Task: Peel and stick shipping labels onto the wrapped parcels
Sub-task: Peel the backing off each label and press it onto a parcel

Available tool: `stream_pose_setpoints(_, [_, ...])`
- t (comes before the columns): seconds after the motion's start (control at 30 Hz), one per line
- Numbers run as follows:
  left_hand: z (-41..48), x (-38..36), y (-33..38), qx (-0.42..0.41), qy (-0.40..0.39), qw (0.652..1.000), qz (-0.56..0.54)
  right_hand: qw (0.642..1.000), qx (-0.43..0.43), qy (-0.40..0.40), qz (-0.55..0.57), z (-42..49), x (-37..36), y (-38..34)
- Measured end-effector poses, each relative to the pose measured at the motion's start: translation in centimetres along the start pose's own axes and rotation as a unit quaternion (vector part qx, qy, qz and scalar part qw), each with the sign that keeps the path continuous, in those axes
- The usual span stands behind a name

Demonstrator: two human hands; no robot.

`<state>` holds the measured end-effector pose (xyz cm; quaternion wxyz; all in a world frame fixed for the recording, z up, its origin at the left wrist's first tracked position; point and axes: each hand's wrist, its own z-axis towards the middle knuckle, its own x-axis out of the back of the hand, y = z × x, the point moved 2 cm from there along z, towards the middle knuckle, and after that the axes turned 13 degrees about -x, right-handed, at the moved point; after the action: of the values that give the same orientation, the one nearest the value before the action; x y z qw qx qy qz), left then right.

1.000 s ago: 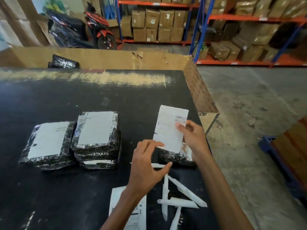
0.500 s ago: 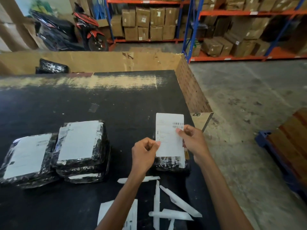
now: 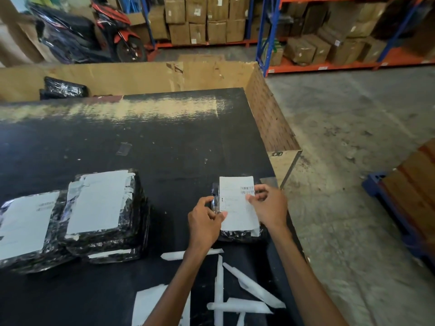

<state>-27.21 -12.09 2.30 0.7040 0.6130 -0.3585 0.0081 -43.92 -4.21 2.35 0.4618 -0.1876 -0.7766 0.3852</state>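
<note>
The label point(image 3: 237, 203) is a thin white paper rectangle, matte, with a small barcode printed near its far right corner. Its long axis runs away from the person, tilted a little to the left at the far end. It lies over a parcel point(image 3: 242, 235) wrapped in glossy, crinkled black film, which sits near the right edge of the desk point(image 3: 164, 149). Whether the label is stuck down cannot be told.

The left grip point(image 3: 206, 220) pinches the label's left edge, thumb on the paper and fingers curled beside the parcel's side. The right grip point(image 3: 268, 208) pinches the right edge just below the barcode, fingers bent.

The desk top is flat, black and scuffed, with a pale sheen at its far side. To the left, well apart, stands a stack point(image 3: 103, 212) of the same shiny black parcels, the top one bearing a white label. Narrow white strips point(image 3: 251, 285) of curled paper lie crossed on the desk near the person.
</note>
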Motion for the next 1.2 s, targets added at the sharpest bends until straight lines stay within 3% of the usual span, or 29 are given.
stream_pose_setpoints(0.23, [0.0,-0.8,-0.7,-0.021,-0.021,0.998,0.059,0.992,-0.019,0.074,-0.097,0.0,-0.6,0.7])
stream_pose_setpoints(0.33, [0.0,-0.4,0.2,-0.066,-0.055,0.974,0.211,0.972,-0.020,0.126,-0.195,0.0,-0.3,1.1])
stream_pose_setpoints(0.43, [0.1,0.2,0.7,-0.120,-0.044,0.942,0.310,0.972,0.046,0.133,-0.186,-0.4,0.2,1.2])
stream_pose_setpoints(0.57, [1.3,-1.5,-0.1,-0.238,-0.050,0.928,0.281,0.958,0.180,0.071,-0.212,-0.5,-0.8,0.9])
stream_pose_setpoints(0.67, [2.3,-3.5,-2.2,-0.251,-0.109,0.926,0.262,0.945,0.173,-0.006,-0.277,-0.6,-3.1,2.2])
stream_pose_setpoints(0.8, [2.4,-4.7,-4.2,-0.251,-0.116,0.929,0.245,0.944,0.174,-0.003,-0.282,-0.6,-3.9,3.4])
stream_pose_setpoints(0.9, [2.4,-4.5,-4.2,-0.222,-0.080,0.953,0.189,0.968,0.137,0.010,-0.208,-0.6,-3.5,3.5])
stream_pose_setpoints(1.0, [1.5,-4.3,-4.5,-0.113,-0.031,0.990,0.077,0.992,0.031,0.035,-0.114,-1.7,-3.3,3.9])
stream_pose_setpoints(1.1, [1.1,-4.7,-5.2,-0.031,-0.057,0.998,0.007,0.997,-0.051,0.009,-0.062,-1.8,-3.7,4.5])
stream_pose_setpoints(1.2, [1.4,-4.7,-5.7,-0.022,-0.050,0.996,-0.072,0.998,-0.067,-0.003,-0.013,-2.0,-3.6,4.3])
